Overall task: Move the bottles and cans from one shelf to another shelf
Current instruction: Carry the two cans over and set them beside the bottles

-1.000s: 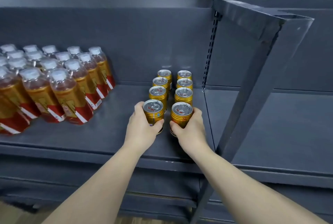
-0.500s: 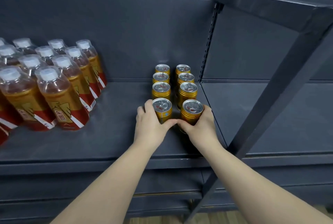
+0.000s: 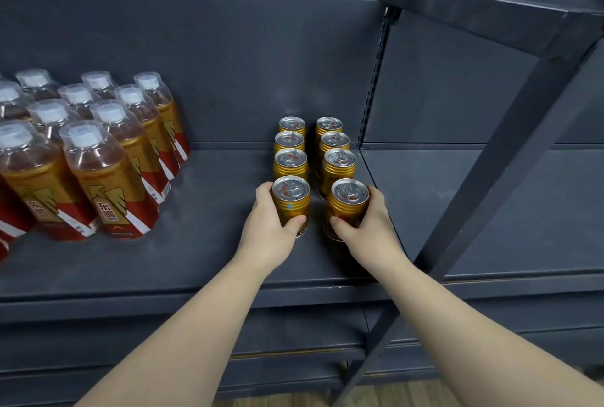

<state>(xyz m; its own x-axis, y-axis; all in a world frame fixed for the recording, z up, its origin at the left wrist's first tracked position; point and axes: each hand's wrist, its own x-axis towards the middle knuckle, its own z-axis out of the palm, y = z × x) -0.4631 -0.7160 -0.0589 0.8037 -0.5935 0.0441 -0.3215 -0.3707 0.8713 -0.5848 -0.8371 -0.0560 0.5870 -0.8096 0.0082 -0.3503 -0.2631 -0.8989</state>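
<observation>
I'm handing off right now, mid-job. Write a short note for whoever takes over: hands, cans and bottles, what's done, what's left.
Left hand: grips the front left can, fingers curled round its side.
Right hand: grips the front right can the same way.
Things: both held cans look to stand on the shelf, heading two rows; six cans stand behind them. The bottles stand grouped at the left of the same shelf.
Done: cannot tell; this view does not show whether the held pair is arriving or leaving.
Left: confirm the target shelf, then carry on pair by pair.
</observation>
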